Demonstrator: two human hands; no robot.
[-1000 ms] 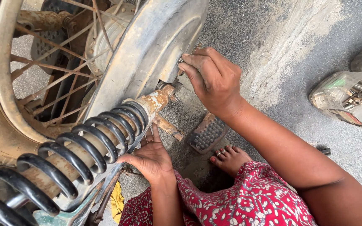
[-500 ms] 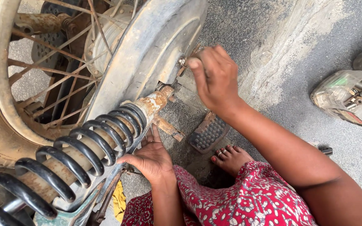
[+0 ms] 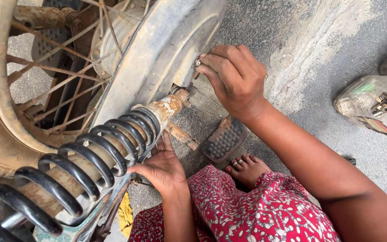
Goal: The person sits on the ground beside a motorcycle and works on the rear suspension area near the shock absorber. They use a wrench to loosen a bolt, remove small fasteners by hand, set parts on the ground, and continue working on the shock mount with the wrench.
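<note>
The scene was set outdoors on grey asphalt ground (image 3: 319,112), crossed by a paler, dusty streak of dried mud running from 12 toward 3 o'clock. A motorcycle rear wheel, with rusty spokes (image 3: 54,76) and a worn rim, was seen at 10 o'clock, covered by a dusty grey metal guard (image 3: 162,58). A black coil spring of the shock absorber (image 3: 86,161) was stretched from 7 o'clock up to the centre, ending in a rusted mount.

The right hand (image 3: 236,80) was held at the guard's edge at 12 o'clock, its fingertips pinched together on a small bolt (image 3: 198,62). The left hand (image 3: 162,168) was laid open, fingers spread, against the frame just beside the spring's lower coils; nothing was gripped in it.

A ribbed rubber footrest (image 3: 225,139) was seen near the centre, with a bare foot (image 3: 247,168) touching the ground just below it. A red patterned garment (image 3: 247,210) was seen at 6 o'clock. A clear plastic container of small hardware (image 3: 372,107) was lying at 3 o'clock, well apart from both hands.
</note>
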